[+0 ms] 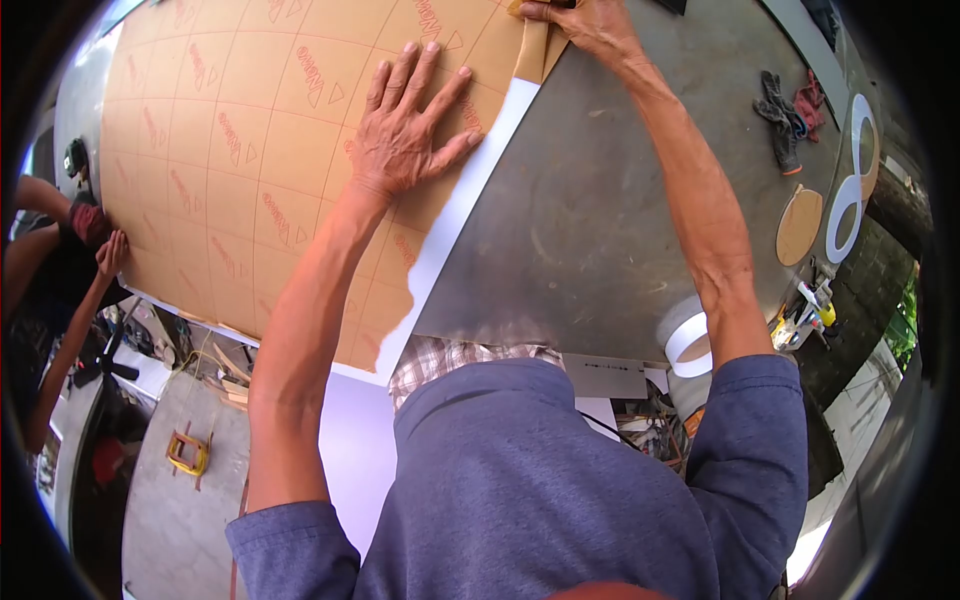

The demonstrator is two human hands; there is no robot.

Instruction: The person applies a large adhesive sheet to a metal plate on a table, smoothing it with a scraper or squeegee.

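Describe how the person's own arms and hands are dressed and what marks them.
Both arms are bare from above the elbow down, with blue-grey short sleeves ending at the upper arms. The left hand and right hand wear no gloves, rings or watch that can be seen. A plaid collar shows at the neck.

Daylight scene, open-sided workshop, sun bright on the floor at lower left. Grey metal desk (590, 230) with a scuffed, dull top fills the middle. Far end of the desk: bundle of dark and red rags (787, 115), a round tan disc (798, 226), a white cut-out figure eight (853, 180). At the near desk edge, a roll of white tape (688, 340); just beside it, small bottles and clutter (812, 308). Bare concrete floor (170, 510) below left, a yellow tool (187, 452) on it, wood offcuts (230, 375) near. Green foliage (905, 325) at the right edge. Another person (60, 270) at the left edge.
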